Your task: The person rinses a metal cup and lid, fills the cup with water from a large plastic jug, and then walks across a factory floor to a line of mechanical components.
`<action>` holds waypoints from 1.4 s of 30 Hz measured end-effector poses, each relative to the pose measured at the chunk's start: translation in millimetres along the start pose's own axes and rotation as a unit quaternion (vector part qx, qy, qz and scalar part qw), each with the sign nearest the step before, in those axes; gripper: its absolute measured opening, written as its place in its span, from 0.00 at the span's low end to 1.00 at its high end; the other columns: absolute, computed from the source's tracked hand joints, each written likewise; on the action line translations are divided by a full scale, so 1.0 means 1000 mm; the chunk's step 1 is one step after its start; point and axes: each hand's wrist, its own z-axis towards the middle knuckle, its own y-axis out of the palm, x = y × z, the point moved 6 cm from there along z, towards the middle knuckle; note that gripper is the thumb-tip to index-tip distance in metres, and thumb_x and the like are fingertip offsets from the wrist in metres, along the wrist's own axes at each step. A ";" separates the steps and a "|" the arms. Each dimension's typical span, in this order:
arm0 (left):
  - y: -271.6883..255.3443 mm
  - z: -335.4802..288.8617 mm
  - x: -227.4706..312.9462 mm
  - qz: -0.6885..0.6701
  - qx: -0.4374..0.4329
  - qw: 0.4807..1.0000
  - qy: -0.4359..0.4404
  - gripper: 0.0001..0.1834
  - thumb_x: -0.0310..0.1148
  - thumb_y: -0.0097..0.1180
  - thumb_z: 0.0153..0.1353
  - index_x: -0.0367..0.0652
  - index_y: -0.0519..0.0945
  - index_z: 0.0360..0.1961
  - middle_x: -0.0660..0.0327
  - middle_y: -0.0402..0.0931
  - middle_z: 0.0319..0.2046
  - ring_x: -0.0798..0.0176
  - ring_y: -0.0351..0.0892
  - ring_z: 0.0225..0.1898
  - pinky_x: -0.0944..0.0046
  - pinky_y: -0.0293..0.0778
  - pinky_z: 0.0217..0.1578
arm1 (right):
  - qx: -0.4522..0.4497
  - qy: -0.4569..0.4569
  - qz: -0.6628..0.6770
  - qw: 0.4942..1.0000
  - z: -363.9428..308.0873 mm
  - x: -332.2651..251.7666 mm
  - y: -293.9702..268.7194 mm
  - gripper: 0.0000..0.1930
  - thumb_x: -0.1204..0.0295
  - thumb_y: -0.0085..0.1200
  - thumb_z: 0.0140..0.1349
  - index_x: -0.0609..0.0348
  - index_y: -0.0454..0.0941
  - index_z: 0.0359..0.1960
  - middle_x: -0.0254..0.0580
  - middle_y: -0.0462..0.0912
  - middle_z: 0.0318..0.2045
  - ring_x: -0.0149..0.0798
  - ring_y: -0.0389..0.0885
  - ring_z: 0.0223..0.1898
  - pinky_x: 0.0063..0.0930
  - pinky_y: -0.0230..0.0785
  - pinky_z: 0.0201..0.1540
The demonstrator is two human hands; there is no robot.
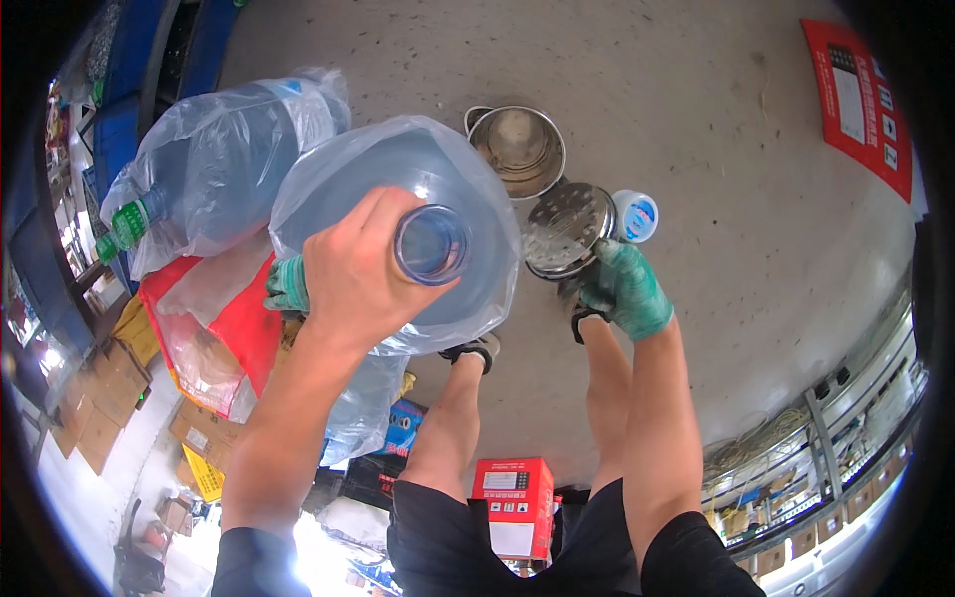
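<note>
My left hand (363, 259) is bare and wraps round the neck of a big clear blue water bottle (458, 169) in a loose plastic bag. The bottle's round open mouth (431, 245) faces up at me. A teal glove piece (288, 284) shows left of that hand; how it is held I cannot tell. My right hand (637, 289), in a teal glove, grips the near edge of a round shiny steel vessel (569, 224) with a spotted face. Beyond it stands an open steel pot (517, 149) with a loop handle. A white tub (635, 216) with a blue label is beside the vessel.
Another bagged water bottle (224, 164) with a green cap lies at left. Below it is a red and clear bag (214, 318). A red box (514, 502) sits between my legs. Red printed cardboard (860, 104) lies far right; shelving (826, 448) lines the near right.
</note>
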 end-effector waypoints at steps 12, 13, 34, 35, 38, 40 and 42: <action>0.006 -0.001 0.007 0.006 -0.023 1.000 -0.004 0.23 0.31 0.75 0.37 0.44 0.80 0.37 0.58 0.81 0.32 0.52 0.84 0.32 0.60 0.78 0.31 | -0.009 -0.017 -0.022 1.000 0.008 -0.002 0.003 0.36 0.44 0.63 0.55 0.55 0.73 0.59 0.40 0.83 0.38 0.29 0.76 0.24 0.17 0.57 0.17; 0.006 -0.001 0.008 0.005 -0.023 1.000 -0.004 0.23 0.31 0.75 0.37 0.44 0.80 0.37 0.58 0.81 0.32 0.52 0.84 0.32 0.60 0.78 0.31 | 0.048 -0.040 -0.069 0.996 0.007 -0.007 -0.004 0.35 0.45 0.62 0.56 0.54 0.72 0.58 0.37 0.82 0.37 0.27 0.73 0.22 0.17 0.57 0.17; 0.014 -0.004 0.013 0.025 -0.044 0.999 -0.005 0.25 0.32 0.76 0.35 0.44 0.79 0.38 0.59 0.81 0.34 0.52 0.83 0.33 0.59 0.78 0.31 | -0.023 -0.080 -0.210 0.974 0.102 -0.002 -0.027 0.20 0.82 0.62 0.57 0.62 0.76 0.52 0.33 0.83 0.45 0.29 0.80 0.45 0.29 0.75 0.50; 0.015 -0.003 0.013 0.021 -0.039 0.999 -0.002 0.26 0.32 0.76 0.34 0.44 0.79 0.38 0.59 0.81 0.34 0.52 0.83 0.33 0.59 0.78 0.31 | -0.024 -0.080 -0.208 0.974 0.109 0.002 -0.033 0.20 0.82 0.62 0.57 0.62 0.76 0.52 0.33 0.83 0.45 0.29 0.80 0.45 0.29 0.75 0.50; 0.019 -0.002 0.015 0.022 -0.044 0.999 -0.006 0.27 0.32 0.76 0.34 0.44 0.79 0.39 0.59 0.81 0.34 0.52 0.83 0.33 0.59 0.78 0.31 | 0.018 -0.136 -0.327 0.935 0.117 0.012 -0.048 0.19 0.82 0.63 0.55 0.61 0.78 0.50 0.31 0.83 0.42 0.28 0.79 0.41 0.28 0.74 0.47; 0.017 -0.002 0.012 0.031 -0.048 0.998 -0.010 0.27 0.32 0.76 0.33 0.44 0.79 0.39 0.59 0.81 0.35 0.52 0.83 0.34 0.59 0.78 0.31 | 0.034 -0.161 -0.288 0.943 0.112 0.012 -0.042 0.18 0.81 0.63 0.52 0.60 0.79 0.47 0.31 0.83 0.38 0.29 0.79 0.39 0.28 0.72 0.45; 0.018 -0.001 0.014 0.022 -0.051 0.998 -0.012 0.27 0.32 0.77 0.33 0.44 0.79 0.39 0.59 0.81 0.35 0.52 0.83 0.34 0.59 0.78 0.32 | 0.028 -0.167 -0.250 0.953 0.110 0.011 -0.039 0.19 0.80 0.64 0.51 0.62 0.79 0.47 0.32 0.83 0.38 0.30 0.79 0.39 0.28 0.72 0.46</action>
